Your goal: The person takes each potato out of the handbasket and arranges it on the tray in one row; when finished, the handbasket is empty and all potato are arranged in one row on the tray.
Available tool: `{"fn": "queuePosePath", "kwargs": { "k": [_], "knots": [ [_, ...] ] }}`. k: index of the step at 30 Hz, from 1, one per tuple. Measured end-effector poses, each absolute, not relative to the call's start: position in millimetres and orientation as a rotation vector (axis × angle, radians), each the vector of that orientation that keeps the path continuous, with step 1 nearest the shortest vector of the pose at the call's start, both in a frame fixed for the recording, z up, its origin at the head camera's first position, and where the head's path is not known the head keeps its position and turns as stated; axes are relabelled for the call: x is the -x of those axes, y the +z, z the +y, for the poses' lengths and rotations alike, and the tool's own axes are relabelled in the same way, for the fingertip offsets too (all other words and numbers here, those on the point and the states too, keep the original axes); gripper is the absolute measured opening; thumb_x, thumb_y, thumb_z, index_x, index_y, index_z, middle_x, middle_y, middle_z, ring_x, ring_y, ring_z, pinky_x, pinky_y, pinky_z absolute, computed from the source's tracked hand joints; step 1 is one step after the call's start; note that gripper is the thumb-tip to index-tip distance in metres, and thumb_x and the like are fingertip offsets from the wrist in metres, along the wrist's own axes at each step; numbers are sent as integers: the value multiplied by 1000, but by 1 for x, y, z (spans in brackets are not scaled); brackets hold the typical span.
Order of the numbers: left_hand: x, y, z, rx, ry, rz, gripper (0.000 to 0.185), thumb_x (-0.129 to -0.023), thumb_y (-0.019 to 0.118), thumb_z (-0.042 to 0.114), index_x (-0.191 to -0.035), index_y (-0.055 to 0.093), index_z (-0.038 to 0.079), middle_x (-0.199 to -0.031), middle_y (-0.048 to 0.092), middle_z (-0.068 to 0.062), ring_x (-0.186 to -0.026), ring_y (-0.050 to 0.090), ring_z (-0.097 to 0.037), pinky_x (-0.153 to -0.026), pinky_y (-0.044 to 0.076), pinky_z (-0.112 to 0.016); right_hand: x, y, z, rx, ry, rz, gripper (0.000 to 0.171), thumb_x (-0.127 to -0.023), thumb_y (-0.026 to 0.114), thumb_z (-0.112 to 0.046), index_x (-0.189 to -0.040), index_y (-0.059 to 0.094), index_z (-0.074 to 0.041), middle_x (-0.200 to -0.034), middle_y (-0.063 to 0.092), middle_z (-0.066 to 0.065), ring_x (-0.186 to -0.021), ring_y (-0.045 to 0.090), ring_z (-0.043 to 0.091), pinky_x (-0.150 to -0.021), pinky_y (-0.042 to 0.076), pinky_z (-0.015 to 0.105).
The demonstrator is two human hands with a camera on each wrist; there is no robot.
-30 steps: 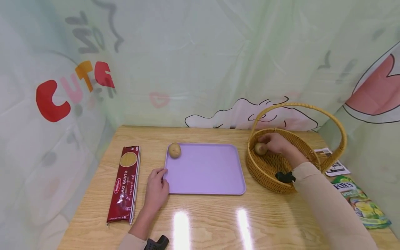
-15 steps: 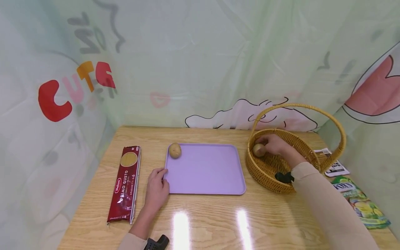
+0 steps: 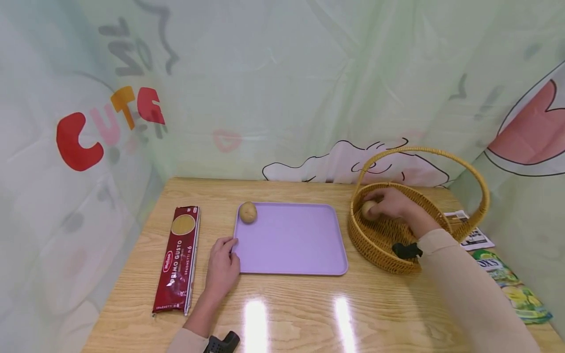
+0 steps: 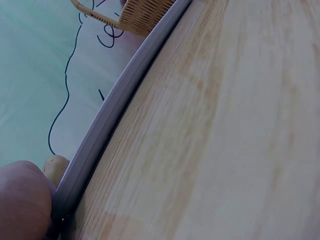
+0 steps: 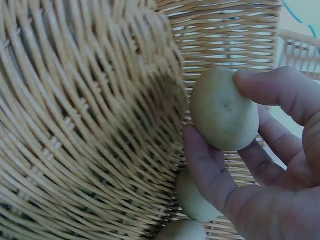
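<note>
My right hand [image 3: 388, 205] is inside the wicker basket [image 3: 379, 247] at the right and grips a small potato [image 5: 223, 108] between thumb and fingers, just above the basket floor. Two more potatoes [image 5: 192, 197] lie under it in the right wrist view. Another potato [image 3: 247, 212] sits in the far left corner of the lilac tray [image 3: 291, 245]. My left hand [image 3: 222, 267] rests flat on the table, its fingers touching the tray's near left edge [image 4: 107, 125].
A red spaghetti packet [image 3: 177, 260] lies left of the tray. Right of the basket lie a printed card [image 3: 472, 235] and a green packet [image 3: 512, 291]. The basket's tall handle [image 3: 478, 181] arches over my right hand. Printed sheeting walls in the table.
My right hand has lifted the potato slightly within the basket and shifted a little right. The left hand and the tray have not moved.
</note>
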State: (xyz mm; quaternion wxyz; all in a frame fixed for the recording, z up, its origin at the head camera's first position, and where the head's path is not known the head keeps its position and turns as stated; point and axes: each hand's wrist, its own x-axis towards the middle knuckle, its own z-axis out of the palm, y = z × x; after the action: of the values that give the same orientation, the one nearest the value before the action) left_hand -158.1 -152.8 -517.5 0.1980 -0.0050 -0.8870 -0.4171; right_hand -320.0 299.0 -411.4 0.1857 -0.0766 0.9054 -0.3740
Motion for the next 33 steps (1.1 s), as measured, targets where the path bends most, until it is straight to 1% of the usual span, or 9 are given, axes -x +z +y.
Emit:
{"fn": "queuePosePath", "kwargs": {
  "k": [4, 9, 11, 14, 17, 21, 27, 30, 33],
  "knots": [
    [160, -518, -154, 8, -1157, -2485, 34, -83, 58, -7, -116, 66, -6, -119, 59, -18, -113, 54, -36, -99, 45, -47, 316, -399, 300, 142, -1144, 2542, 57, -80, 71, -8, -131, 49, 4, -124, 48, 22, -95, 54, 29, -74, 52, 32],
    [160, -519, -154, 8, -1157, -2486, 34, -84, 58, -6, -117, 66, -6, -120, 59, -17, -114, 54, -35, -99, 46, -47, 307, -386, 302, 114, -1164, 2577, 53, -84, 68, -11, -132, 48, 0, -129, 45, 21, -99, 53, 30, -76, 52, 30],
    [159, -519, -155, 9, -1159, -2487, 34, -84, 58, -7, -117, 66, -6, -120, 59, -18, -113, 54, -35, -98, 46, -47, 302, -382, 302, 113, -1180, 2585, 53, -84, 69, -12, -131, 48, -1, -130, 45, 21, -101, 53, 30, -76, 53, 29],
    [157, -519, -155, 6, -1168, -2491, 34, -84, 57, -7, -117, 65, -7, -119, 59, -19, -113, 54, -36, -98, 46, -48, 293, -376, 299, 84, -1254, 2555, 56, -82, 72, -14, -132, 49, -2, -133, 42, 20, -102, 52, 31, -78, 54, 32],
    [156, -519, -155, -7, -1181, -2504, 34, -85, 57, -7, -118, 65, -7, -120, 58, -18, -114, 54, -36, -99, 45, -47, 285, -370, 295, 69, -1307, 2531, 60, -80, 75, -15, -133, 49, -3, -132, 42, 20, -102, 51, 30, -78, 53, 33],
    [156, -520, -155, -19, -1184, -2515, 34, -85, 57, -6, -118, 65, -5, -122, 58, -17, -115, 53, -33, -100, 45, -45, 277, -363, 288, 150, -1305, 2566, 55, -82, 75, -14, -131, 52, -3, -127, 46, 21, -98, 52, 28, -77, 53, 32],
    [157, -523, -155, 3, -1168, -2488, 34, -84, 57, -6, -117, 66, -5, -119, 59, -17, -113, 54, -34, -97, 47, -46, 271, -357, 274, 296, -1373, 2563, 50, -84, 72, -7, -129, 54, 3, -124, 49, 23, -93, 56, 23, -74, 55, 31],
    [157, -523, -154, 13, -1164, -2475, 34, -83, 57, -7, -116, 66, -6, -118, 59, -17, -111, 55, -34, -96, 48, -46, 269, -355, 267, 355, -1408, 2555, 51, -83, 72, -4, -129, 54, 5, -127, 49, 24, -98, 56, 26, -75, 56, 30],
    [158, -524, -153, 18, -1159, -2469, 34, -83, 58, -7, -116, 66, -6, -118, 59, -17, -111, 55, -34, -96, 48, -47, 268, -352, 260, 398, -1395, 2575, 50, -83, 73, -6, -130, 56, 3, -134, 45, 21, -103, 54, 31, -75, 55, 29]
  ]
}}
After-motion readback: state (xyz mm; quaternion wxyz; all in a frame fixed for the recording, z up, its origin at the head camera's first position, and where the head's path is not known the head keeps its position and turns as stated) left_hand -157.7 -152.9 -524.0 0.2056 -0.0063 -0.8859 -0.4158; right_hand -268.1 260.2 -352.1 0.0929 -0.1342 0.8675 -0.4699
